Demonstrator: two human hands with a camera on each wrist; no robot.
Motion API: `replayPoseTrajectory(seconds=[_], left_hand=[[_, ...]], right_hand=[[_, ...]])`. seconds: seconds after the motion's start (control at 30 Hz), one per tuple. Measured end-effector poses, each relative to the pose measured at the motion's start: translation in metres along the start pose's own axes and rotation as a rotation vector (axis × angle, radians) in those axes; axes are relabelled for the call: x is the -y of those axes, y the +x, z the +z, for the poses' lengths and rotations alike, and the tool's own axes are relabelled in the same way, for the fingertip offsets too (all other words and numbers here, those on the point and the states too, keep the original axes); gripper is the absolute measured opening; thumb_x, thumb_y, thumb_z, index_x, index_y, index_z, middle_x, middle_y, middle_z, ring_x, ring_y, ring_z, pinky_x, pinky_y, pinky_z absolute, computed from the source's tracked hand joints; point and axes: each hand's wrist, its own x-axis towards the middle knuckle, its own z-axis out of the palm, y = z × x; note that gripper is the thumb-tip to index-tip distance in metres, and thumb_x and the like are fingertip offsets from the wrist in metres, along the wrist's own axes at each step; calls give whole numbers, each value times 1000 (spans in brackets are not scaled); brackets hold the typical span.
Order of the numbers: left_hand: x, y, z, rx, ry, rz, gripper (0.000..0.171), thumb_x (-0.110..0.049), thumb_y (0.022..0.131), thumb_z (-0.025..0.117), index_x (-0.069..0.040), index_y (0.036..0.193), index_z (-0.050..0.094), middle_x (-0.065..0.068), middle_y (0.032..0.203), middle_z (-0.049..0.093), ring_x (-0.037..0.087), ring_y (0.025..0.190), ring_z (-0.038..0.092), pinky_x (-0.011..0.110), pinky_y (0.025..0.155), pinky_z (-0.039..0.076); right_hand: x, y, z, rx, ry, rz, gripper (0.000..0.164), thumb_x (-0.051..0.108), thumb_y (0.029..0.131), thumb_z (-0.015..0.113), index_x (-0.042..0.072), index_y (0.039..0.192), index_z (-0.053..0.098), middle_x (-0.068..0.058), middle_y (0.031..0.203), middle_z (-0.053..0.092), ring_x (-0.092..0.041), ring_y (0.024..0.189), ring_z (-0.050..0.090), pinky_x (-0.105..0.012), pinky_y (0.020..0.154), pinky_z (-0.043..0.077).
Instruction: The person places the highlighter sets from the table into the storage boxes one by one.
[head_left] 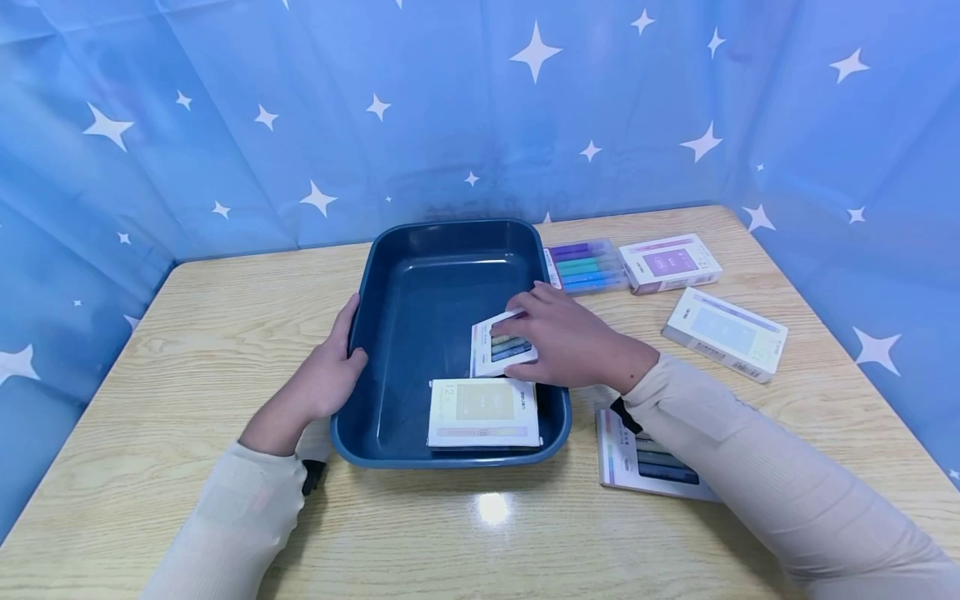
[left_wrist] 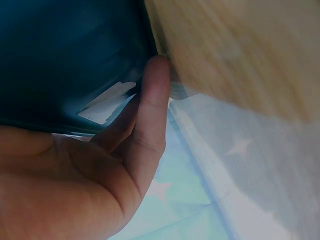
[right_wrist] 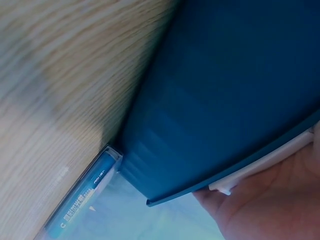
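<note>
A dark blue plastic bin (head_left: 431, 312) stands on the table. My left hand (head_left: 335, 373) holds its left rim, the thumb over the edge and the fingers against the outer wall; the left wrist view shows these fingers (left_wrist: 152, 107) along the wall. Inside the bin, near its right wall, my right hand (head_left: 562, 337) grips a white box of markers (head_left: 483, 350) with a clear window, fingers over its top. In front of that box lies another white box with a yellow panel (head_left: 483, 412). The right wrist view shows mostly the bin's outer wall (right_wrist: 210, 100), with the right hand (right_wrist: 272, 205) beyond the rim.
Right of the bin lie a clear case of coloured markers (head_left: 588, 265), a white box with a purple panel (head_left: 670, 262) and one with a pale blue panel (head_left: 725, 333). A windowed marker box (head_left: 618, 458) lies partly under the right forearm. A blue star-patterned curtain (head_left: 450, 108) hangs behind the table.
</note>
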Motion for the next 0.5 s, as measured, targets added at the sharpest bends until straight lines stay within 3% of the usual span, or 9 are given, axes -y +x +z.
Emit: replayPoseTrajectory(seconds=[0.5], left_hand=[[0, -1, 0, -4, 8, 6, 72, -15, 104, 29, -29, 160, -14, 34, 157, 28, 44, 106, 66, 46, 73, 60]], right_hand=[[2, 1, -1, 28, -23, 14, 53, 49, 88, 69, 23, 134, 65, -11, 138, 56, -31, 128, 48, -55, 123, 22]])
